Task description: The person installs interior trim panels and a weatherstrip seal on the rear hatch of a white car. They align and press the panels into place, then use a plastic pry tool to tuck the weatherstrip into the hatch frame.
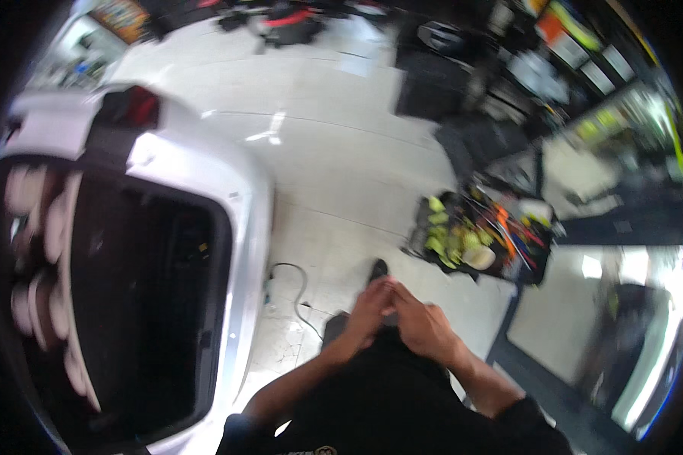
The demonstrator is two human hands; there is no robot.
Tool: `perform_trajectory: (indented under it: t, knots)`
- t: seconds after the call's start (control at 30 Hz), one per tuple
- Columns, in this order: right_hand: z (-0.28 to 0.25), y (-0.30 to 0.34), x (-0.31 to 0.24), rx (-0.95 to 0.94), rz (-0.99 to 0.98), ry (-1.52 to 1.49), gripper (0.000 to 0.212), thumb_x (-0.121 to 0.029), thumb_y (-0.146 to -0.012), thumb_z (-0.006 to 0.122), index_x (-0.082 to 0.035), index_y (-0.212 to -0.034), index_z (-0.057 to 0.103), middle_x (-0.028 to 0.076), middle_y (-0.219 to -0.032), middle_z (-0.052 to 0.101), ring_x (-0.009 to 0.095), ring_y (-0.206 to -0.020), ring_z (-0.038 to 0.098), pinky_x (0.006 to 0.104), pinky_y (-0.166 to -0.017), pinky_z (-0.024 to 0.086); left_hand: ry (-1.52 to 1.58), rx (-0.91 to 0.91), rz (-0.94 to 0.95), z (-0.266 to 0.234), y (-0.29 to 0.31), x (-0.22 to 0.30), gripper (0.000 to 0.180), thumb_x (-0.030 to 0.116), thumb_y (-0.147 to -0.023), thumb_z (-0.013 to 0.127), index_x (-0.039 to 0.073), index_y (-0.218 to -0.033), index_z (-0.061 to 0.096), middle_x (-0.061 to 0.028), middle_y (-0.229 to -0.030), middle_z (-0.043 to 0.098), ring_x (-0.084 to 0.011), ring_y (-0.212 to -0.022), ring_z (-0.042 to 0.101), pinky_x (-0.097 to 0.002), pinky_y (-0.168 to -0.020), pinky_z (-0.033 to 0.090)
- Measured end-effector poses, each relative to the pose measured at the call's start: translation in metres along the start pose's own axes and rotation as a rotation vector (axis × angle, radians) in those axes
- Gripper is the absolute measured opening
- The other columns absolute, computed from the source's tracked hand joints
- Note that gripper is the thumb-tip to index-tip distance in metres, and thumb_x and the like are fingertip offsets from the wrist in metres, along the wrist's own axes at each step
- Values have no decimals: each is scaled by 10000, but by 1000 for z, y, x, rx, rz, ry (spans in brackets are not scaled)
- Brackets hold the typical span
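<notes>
My left hand and my right hand meet in front of my body, fingertips touching around a small object that the blur and my fingers mostly hide. I cannot tell what it is. My forearms come up from the lower edge over my dark clothing. A dark shoe tip shows just beyond my hands on the pale tiled floor.
A silver car with its dark opening stands at my left. A cable lies on the floor beside it. A black tool cart with yellow and orange tools stands to my right. Shelves and dark equipment line the back.
</notes>
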State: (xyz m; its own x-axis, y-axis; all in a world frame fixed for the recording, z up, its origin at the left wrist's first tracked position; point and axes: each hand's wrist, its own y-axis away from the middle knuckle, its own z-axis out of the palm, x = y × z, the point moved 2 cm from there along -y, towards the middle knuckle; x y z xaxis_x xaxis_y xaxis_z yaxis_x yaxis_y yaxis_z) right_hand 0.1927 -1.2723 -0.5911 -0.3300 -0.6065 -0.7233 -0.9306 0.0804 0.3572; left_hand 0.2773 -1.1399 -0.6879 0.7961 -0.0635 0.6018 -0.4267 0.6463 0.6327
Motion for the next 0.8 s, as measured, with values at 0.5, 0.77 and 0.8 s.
perform_trajectory:
  t: [0.5,0.77,0.8]
  knots:
    - [73,88,-31,-390,-276,293,529,-197,-978,617,-144,-1495,522,208,-1597,451,390,-1012,723,484,-875,597,213,409,5,-110,165,-105,266,281,-1062,532,75,-1108,694,48,-748,511,-78,-613,448,-242,-548,355]
    - [27,127,24,-161,-100,51,391,-203,-991,587,-59,-1353,624,177,-1373,633,412,-1160,661,527,-991,534,396,185,27,-102,197,-172,345,415,-1120,506,135,-921,538,59,-721,372,-94,-630,364,-270,-570,312]
    - [28,128,64,-106,-46,25,382,-202,-991,582,-55,-1339,638,175,-1332,659,411,-1163,659,527,-1000,528,375,161,34,-91,195,-168,352,430,-1122,501,130,-941,540,53,-734,384,-100,-646,374,-266,-576,309]
